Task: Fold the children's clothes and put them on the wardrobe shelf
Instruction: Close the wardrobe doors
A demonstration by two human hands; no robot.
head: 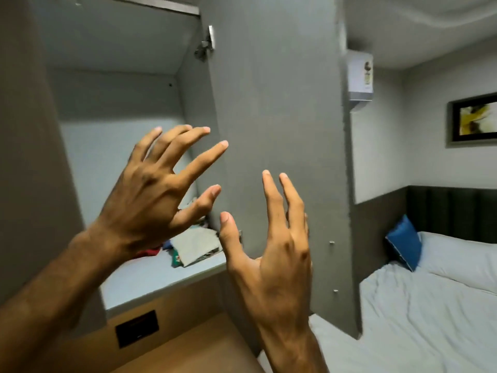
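Note:
Folded children's clothes (195, 249) lie in a small pile at the back right of the pale wardrobe shelf (139, 281); a whitish piece is on top, with green, red and blue pieces under and beside it. My left hand (158, 189) is raised in front of the shelf, fingers spread, holding nothing, and it hides part of the pile. My right hand (271, 243) is raised in front of the open grey wardrobe door (277, 117), fingers apart and empty. Neither hand touches the clothes.
The open door stands between the shelf and a bed (430, 313) with white sheets and a blue cushion (404, 244) at the right. A wooden drawer front with a dark recessed handle (137, 328) sits below the shelf. An air conditioner (360, 76) hangs on the wall.

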